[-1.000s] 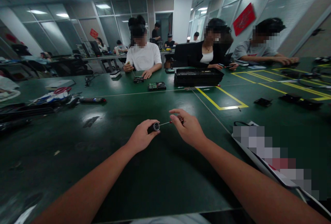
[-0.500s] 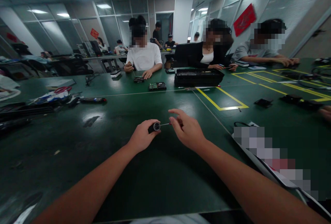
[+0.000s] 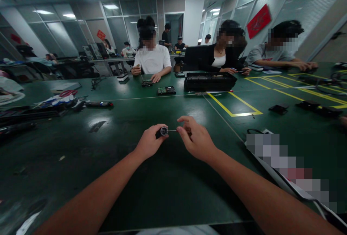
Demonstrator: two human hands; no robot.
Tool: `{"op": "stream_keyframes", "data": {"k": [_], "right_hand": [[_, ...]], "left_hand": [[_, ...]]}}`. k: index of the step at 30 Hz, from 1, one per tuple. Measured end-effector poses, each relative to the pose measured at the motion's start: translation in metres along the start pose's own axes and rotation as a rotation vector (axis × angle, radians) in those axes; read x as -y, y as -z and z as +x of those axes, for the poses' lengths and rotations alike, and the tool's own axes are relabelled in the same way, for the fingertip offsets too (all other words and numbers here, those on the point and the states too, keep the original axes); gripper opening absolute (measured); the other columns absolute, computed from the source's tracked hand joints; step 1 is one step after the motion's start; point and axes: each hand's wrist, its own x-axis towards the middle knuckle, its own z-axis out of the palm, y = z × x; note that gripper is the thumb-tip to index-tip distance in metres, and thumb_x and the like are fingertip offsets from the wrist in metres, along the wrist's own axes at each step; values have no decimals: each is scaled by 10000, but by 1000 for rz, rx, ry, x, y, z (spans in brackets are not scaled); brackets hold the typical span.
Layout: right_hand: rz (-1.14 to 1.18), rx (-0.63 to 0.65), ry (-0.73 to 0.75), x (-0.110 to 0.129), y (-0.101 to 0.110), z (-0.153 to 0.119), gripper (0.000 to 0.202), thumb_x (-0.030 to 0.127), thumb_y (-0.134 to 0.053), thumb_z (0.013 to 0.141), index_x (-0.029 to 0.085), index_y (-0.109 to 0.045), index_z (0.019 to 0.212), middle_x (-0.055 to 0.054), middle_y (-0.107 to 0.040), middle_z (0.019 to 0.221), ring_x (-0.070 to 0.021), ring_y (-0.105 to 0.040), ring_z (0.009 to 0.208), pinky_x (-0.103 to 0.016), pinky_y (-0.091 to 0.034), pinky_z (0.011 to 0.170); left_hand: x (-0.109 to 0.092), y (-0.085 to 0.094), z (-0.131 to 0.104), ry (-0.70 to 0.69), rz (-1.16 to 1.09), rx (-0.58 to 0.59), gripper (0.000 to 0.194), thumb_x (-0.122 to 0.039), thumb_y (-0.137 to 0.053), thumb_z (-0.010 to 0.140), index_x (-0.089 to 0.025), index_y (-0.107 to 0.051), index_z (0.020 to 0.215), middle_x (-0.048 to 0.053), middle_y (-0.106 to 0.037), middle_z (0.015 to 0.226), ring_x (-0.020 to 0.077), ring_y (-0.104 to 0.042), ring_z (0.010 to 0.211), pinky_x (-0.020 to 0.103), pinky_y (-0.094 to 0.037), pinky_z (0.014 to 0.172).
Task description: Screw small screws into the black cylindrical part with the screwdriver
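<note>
My left hand (image 3: 150,141) is closed around a short black cylinder (image 3: 164,131), whose round end with a silver rim faces me. A thin metal shaft (image 3: 172,130), like a screwdriver's, runs level from the side of the cylinder to my right hand (image 3: 197,137). The thumb and fingers of my right hand are curled round the shaft's other end, which they mostly hide. I cannot tell whether the tip goes into the cylinder or only touches its side. Both hands are held over the green table (image 3: 173,184).
Across the table lie a black housing (image 3: 210,82) and a circuit board (image 3: 166,90). Tools and cables (image 3: 61,99) are heaped at left. A long flat item (image 3: 287,170), partly blurred out, lies at right. Several co-workers sit opposite, one in a white shirt (image 3: 153,59).
My right thumb and fingers have shifted slightly on the shaft, covering the reddish part seen before. The cylinder's end faces me a little more squarely. The view has moved slightly.
</note>
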Motion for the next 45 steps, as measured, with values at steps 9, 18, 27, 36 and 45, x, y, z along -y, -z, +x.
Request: {"op": "stream_keyframes", "data": {"k": [9,18,27,36,45], "right_hand": [[17,-49,-83,1,1,2,223,387,-480,1005,226,-633,990,6,-656,689,-157,-611,583,-290,-427,566],[164,-152,-60,-4,-4,2,156,286,-529,961,214,-570,1094,-55,-708,933,-204,-685,855,-338,-507,771],[551,-290,-382,-18,-14,7,312,486,-463,987,222,-559,850,-3,-624,704,-159,-599,610,-299,-477,589],[405,-272,-232,-15,-13,0,258,448,-447,1023,232,-578,969,-3,-639,757,-165,-614,701,-308,-481,666],[164,-198,-78,-4,-3,0,197,387,-524,989,228,-640,972,-34,-714,838,-180,-675,739,-303,-492,663]], "left_hand": [[3,-3,-1,-17,19,25,311,-233,-696,870,-257,-669,1179,29,-695,1162,227,-630,1095,397,-485,977],[1,-1,-1,-20,33,2,316,-218,-701,866,-237,-670,1180,36,-699,1168,228,-631,1098,395,-476,987],[-2,-1,-1,-79,62,35,311,-226,-710,867,-253,-680,1175,36,-699,1161,237,-619,1106,413,-468,984],[-2,0,-2,-76,70,36,319,-258,-716,870,-261,-681,1188,35,-700,1142,245,-617,1090,415,-472,962],[-2,-1,-1,-80,58,19,334,-254,-709,875,-260,-673,1207,41,-697,1172,239,-619,1107,408,-473,981]]}}
